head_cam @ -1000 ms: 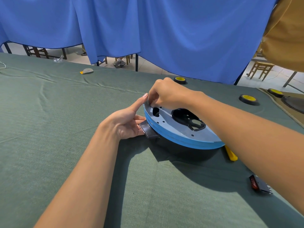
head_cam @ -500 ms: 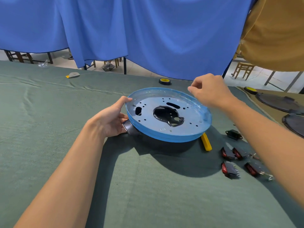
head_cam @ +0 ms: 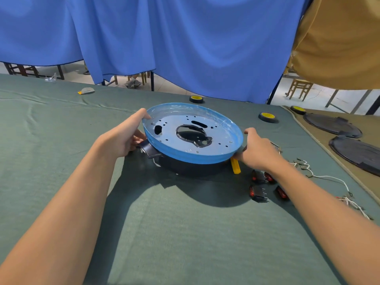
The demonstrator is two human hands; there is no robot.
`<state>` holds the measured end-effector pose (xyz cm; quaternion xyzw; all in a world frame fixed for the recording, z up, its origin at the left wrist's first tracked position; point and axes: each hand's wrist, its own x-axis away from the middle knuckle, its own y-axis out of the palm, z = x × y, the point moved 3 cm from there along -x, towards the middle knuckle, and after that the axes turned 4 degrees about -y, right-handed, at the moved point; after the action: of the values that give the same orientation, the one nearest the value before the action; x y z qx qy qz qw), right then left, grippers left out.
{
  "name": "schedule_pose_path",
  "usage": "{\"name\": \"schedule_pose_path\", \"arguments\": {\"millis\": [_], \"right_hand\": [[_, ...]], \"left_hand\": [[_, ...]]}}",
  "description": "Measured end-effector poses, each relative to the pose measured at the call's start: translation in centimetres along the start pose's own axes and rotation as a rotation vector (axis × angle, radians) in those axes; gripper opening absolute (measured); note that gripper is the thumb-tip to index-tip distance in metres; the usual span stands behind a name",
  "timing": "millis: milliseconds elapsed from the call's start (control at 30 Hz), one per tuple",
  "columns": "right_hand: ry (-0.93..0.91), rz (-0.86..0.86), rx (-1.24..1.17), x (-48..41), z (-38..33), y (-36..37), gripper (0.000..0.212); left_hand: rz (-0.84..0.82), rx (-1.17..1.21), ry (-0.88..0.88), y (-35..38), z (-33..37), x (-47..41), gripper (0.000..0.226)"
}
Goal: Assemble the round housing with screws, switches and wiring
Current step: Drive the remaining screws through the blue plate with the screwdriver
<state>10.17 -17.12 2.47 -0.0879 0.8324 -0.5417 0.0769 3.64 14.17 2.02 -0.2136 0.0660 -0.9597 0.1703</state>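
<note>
Hands clamped on housing (head_cam: 216, 133): left hand (head_cam: 123, 138) at left rim (thumb on top), right hand (head_cam: 257, 150) at right rim; switches (head_cam: 259, 177) right of housing.

A big blue curtain (head_cam: 185, 38) hangs along the far side. A brown curtain (head_cam: 339, 38) hangs far right. Under them show a pale floor (head_cam: 320, 98) and wooden chairs (head_cam: 299, 87). A green cloth (head_cam: 51, 140) covers the bench (head_cam: 185, 243), in bright light.

Table under green cloth (head_cam: 61, 140): round housing (head_cam: 193, 138) (blue-filmed top) at the grip; yellow handle (head_cam: 235, 166) just beside the right hand (head_cam: 257, 150); red switches (head_cam: 259, 177) nearer; wiring (head_cam: 329, 177) rightward; tape rolls (head_cam: 267, 117) beyond.
</note>
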Motion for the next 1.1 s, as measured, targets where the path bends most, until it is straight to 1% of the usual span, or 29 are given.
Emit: {"name": "schedule_pose_path", "arguments": {"millis": [100, 267, 333, 433, 500, 567, 667, 767, 900, 1000, 1100], "right_hand": [[0.005, 0.007, 0.018, 0.1, 0.4, 0.2, 0.079], [-0.03, 0.081, 0.072, -0.1, 0.7, -0.8, 0.072], [-0.018, 0.031, 0.11, -0.1, 0.8, -0.8, 0.073], [-0.007, -0.066, 0.234, 0.2, 0.9, -0.2, 0.081], [0.005, -0.066, 0.23, 0.2, 1.0, 0.1, 0.076], [0.029, -0.011, 0.184, 0.2, 1.1, -0.2, 0.063], [0.058, 0.15, 0.126, 0.1, 0.8, -1.3, 0.047], [0.059, 0.303, 0.059, -0.2, 0.1, -2.6, 0.042], [-0.028, 0.454, -0.032, -0.6, -1.7, -3.8, 0.036], [-0.091, 0.496, -0.076, -0.9, -3.4, -4.0, 0.031], [-0.166, 0.457, -0.116, -1.4, -5.4, -3.5, 0.03]], "left_hand": [[0.032, -0.038, 0.012, 0.2, -0.4, -0.3, 0.06], [0.07, -0.07, 0.054, 0.1, -0.8, -0.9, 0.047], [0.072, -0.079, 0.066, 0.2, -0.9, -1.0, 0.043], [0.075, -0.072, 0.08, 0.1, -0.7, -1.1, 0.036], [0.09, -0.07, 0.077, 0.0, -0.7, -1.2, 0.034], [0.105, -0.082, 0.072, -0.1, -0.7, -1.1, 0.033], [0.11, -0.103, 0.061, -0.2, -0.6, -1.0, 0.032], [0.124, -0.132, 0.053, -0.4, -0.6, -0.9, 0.03], [0.14, -0.153, 0.058, -0.4, -0.8, -0.8, 0.028], [0.143, -0.156, 0.058, -0.4, -0.8, -0.9, 0.03], [0.145, -0.132, 0.066, -0.4, -0.8, -1.1, 0.033]]}}
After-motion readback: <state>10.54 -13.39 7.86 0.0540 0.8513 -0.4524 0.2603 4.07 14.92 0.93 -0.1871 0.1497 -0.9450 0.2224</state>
